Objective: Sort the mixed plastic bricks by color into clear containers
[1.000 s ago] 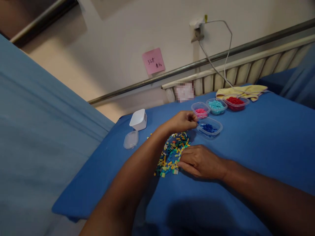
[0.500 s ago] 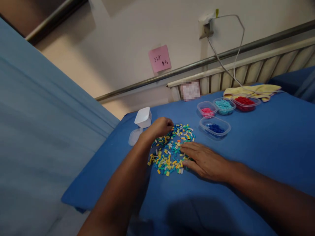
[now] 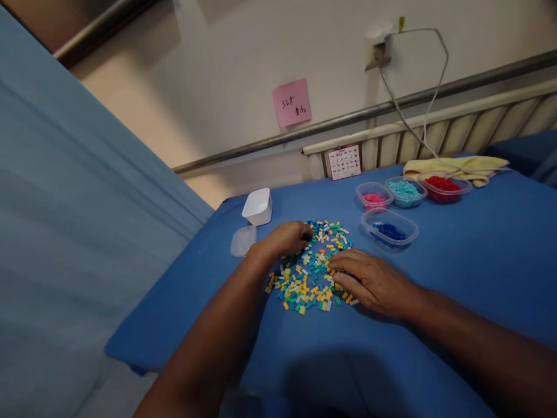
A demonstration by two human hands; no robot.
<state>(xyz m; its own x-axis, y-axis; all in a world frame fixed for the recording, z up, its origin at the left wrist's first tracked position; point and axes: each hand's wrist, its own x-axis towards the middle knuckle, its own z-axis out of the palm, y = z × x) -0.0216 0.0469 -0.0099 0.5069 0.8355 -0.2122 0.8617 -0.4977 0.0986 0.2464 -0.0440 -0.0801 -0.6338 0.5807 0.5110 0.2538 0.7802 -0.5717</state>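
Many small plastic pieces in yellow, teal, white, green and blue lie scattered over the blue sheet. My left hand is at the upper left part of the scatter, fingers curled down toward the pieces. Whatever its fingertips pinch is hidden from me. On the right side of the scatter, my right hand lies low with fingers stretched out, its tips touching the pieces. Beyond it stands a clear tub with dark blue pieces.
Clear tubs hold pink pieces, turquoise pieces and red pieces. A white tub and a translucent lid sit to the left. A yellow cloth lies by the radiator, under a white cable.
My left hand has shifted slightly within the scatter, its fingers still curled. My right fingers have drawn together a little, and more pieces show below them. The view has shifted slightly.
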